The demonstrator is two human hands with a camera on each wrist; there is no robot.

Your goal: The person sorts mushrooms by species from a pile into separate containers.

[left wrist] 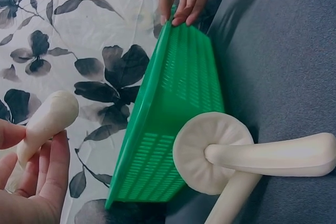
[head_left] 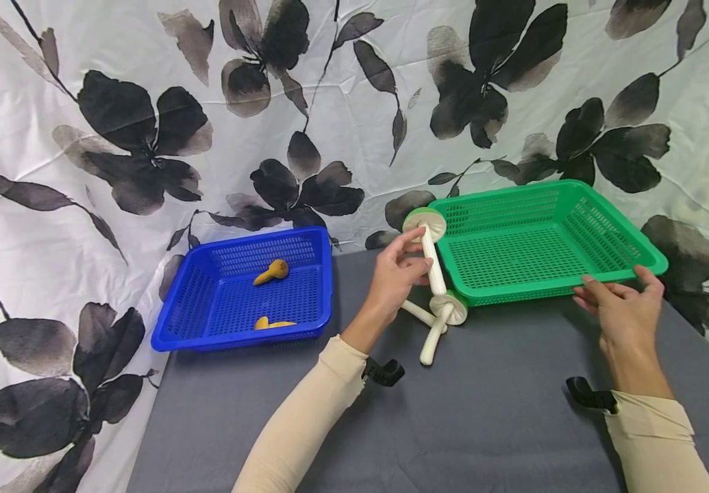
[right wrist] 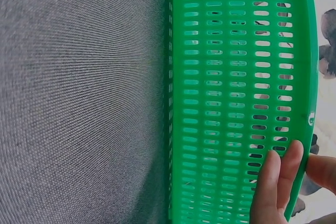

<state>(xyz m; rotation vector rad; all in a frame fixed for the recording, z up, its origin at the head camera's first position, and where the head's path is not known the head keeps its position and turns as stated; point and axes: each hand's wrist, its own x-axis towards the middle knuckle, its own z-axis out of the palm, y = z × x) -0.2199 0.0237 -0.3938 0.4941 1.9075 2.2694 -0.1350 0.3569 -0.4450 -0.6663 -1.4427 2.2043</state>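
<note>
My left hand (head_left: 391, 277) pinches the pale stem of a toy mushroom (head_left: 433, 263) between thumb and fingers, its green-edged cap at the far end. In the left wrist view the stem end (left wrist: 52, 119) sticks out past the fingertips. Below it, a second mushroom (left wrist: 212, 150) lies on the table with its ribbed underside showing, against the green basket's left side. Another pale stem (head_left: 418, 313) crosses beneath that one, its cap hidden. My right hand (head_left: 628, 315) grips the near rim of the green basket (head_left: 527, 282), thumb on one side and fingers on the outer wall (right wrist: 236, 98).
A blue basket (head_left: 240, 340) stands at the left with two yellow pieces inside; the farther yellow piece (head_left: 272, 271) has a rounded head and narrow stem. A grey cloth (head_left: 483, 424) covers the table. Behind both baskets hangs a floral curtain (head_left: 366, 137).
</note>
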